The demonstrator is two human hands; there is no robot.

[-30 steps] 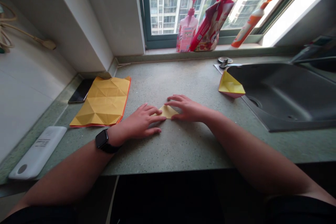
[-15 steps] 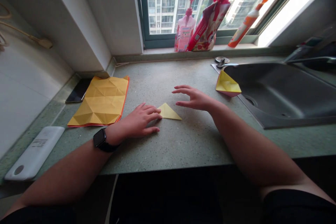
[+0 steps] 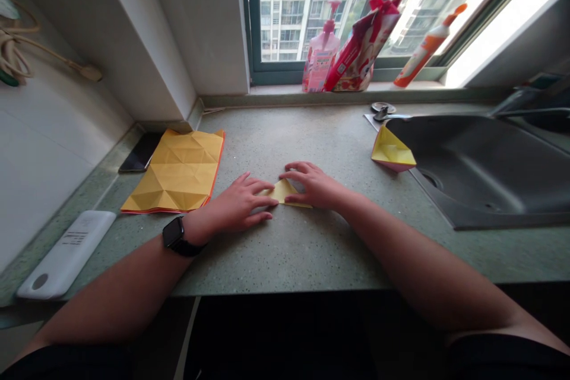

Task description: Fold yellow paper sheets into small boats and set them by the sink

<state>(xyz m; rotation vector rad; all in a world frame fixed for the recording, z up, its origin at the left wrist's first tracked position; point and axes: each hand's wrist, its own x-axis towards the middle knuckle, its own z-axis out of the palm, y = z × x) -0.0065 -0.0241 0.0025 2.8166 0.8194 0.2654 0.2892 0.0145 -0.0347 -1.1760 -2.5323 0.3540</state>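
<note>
A small folded triangle of pale yellow paper [image 3: 281,191] lies flat on the speckled counter between my hands. My left hand [image 3: 238,203], with a black watch at the wrist, rests palm down; its fingers are spread and their tips press the paper's left part. Over the paper's right part is my right hand [image 3: 315,186], its thumb on the paper and its fingers curved apart above the upper edge. Part of the triangle is hidden beneath the fingers of both hands.
Creased yellow-orange paper sheets [image 3: 178,169] lie at left, beside a dark phone [image 3: 141,152] and a white power bank [image 3: 66,254]. A folded yellow paper piece [image 3: 392,151] stands by the steel sink [image 3: 499,219]. A pink pump bottle [image 3: 320,59], red bag [image 3: 363,50] and orange bottle [image 3: 423,54] line the sill.
My right hand has come down and left from above the counter onto the yellow paper. My left hand has stayed on it. The whole view has shifted slightly.
</note>
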